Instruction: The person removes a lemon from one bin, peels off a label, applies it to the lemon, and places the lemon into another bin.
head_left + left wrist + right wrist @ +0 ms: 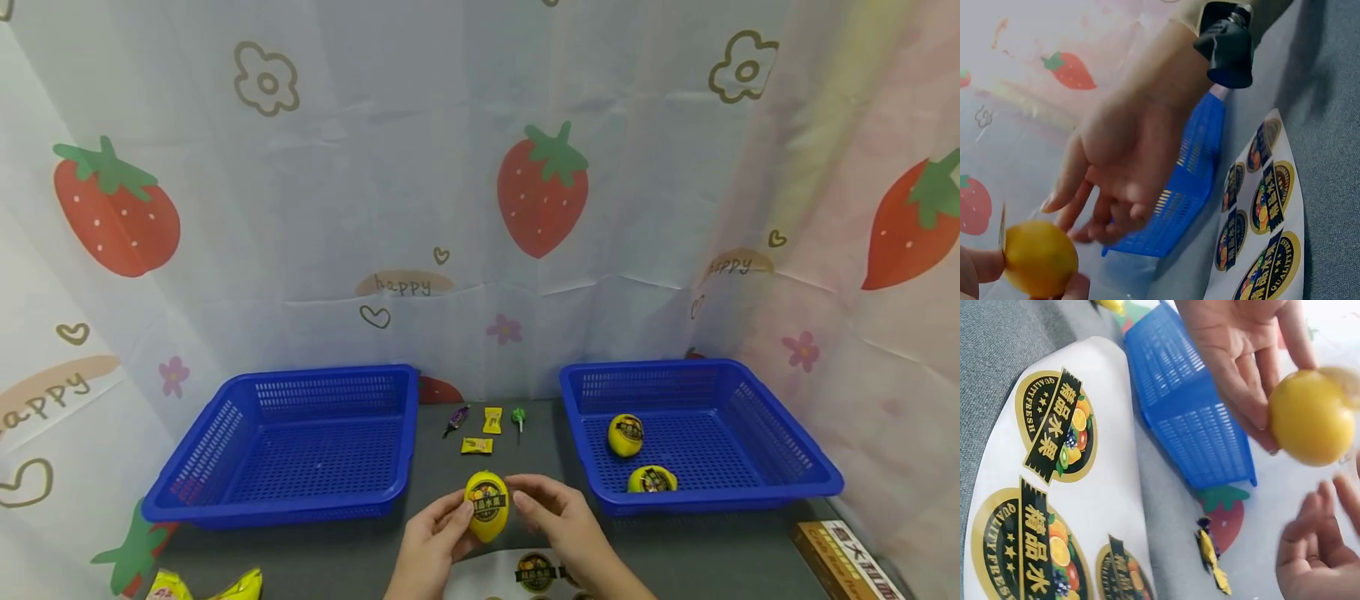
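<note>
A yellow lemon [489,527] is held upright between the thumb and fingers of my left hand [437,533]. A round black-and-gold label [486,497] faces me on its skin, and in the left wrist view the label's edge [1002,230] stands out from the fruit beside the thumb. My right hand [558,521] is just to the right of the lemon [1312,419], its fingers loosely bent with nothing between them. Below both hands lies a white sheet of matching stickers [1291,206], partly covered by the right hand in the head view.
Two blue baskets flank the hands. The right basket [780,500] contains two labelled lemons [626,435]; the left basket [285,510] stands opposite. Several wrapped candies [477,446] and a green lollipop [518,415] lie between them. Yellow packets [168,585] and a brown box [847,560] sit near the front corners.
</note>
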A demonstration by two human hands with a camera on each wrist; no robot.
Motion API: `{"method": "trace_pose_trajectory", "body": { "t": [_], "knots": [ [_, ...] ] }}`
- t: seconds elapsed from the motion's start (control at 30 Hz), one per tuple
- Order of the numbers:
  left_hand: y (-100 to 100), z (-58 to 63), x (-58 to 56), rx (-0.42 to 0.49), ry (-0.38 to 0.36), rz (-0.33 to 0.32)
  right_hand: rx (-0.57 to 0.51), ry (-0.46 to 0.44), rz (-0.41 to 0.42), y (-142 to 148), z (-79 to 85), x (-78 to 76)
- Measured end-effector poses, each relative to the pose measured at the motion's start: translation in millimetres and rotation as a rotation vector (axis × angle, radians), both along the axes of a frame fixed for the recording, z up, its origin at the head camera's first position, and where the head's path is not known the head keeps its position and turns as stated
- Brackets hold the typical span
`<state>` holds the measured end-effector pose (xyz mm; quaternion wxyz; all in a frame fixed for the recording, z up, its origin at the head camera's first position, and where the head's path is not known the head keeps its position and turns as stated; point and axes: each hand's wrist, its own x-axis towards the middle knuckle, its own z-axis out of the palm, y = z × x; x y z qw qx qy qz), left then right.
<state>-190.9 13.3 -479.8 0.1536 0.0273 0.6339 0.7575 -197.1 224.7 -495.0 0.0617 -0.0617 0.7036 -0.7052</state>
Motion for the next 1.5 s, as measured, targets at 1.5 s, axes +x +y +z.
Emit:
{"method": "trace_pose_trajectory", "body": {
  "t": [1.5],
  "knots": [
    [4.6, 4.1, -0.8, -0.006, -0.129, -0.073, -0.023, -0.068, 0.180, -2.5, 22.3, 12.1]
  ]
}}
